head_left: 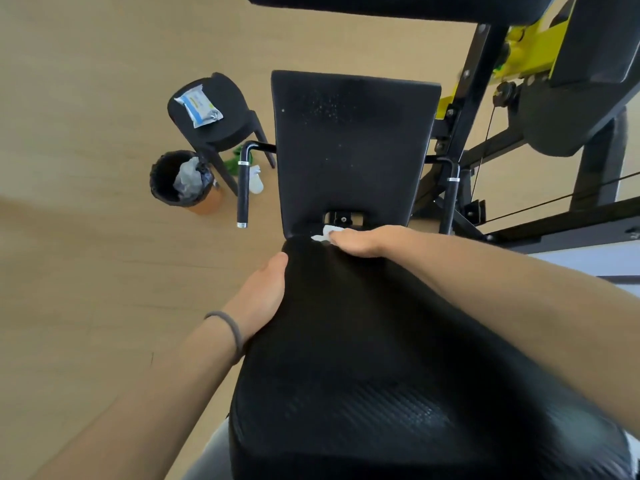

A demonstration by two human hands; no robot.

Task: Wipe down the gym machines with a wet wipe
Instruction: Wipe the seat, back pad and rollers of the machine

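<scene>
From your head camera, you look down over the black back pad (398,358) of the gym machine, with its seat pad (349,150) beyond and below it. Your right hand (363,241) lies on the far end of the back pad, fingers bent down over the edge and pressing the white wet wipe (325,233) into the gap where back pad meets seat; only a small crumpled bit of the wipe shows past your fingertips. Your left hand (265,296) holds the left edge of the back pad, palm against its side and fingers hidden beneath it, a grey hair tie (228,329) round the wrist. Left of the seat pad stands a black stool (221,133) carrying a pack of wipes (199,105), and just below the stool a bin (180,180) lined with a black bag sits on the wooden floor (86,81).
</scene>
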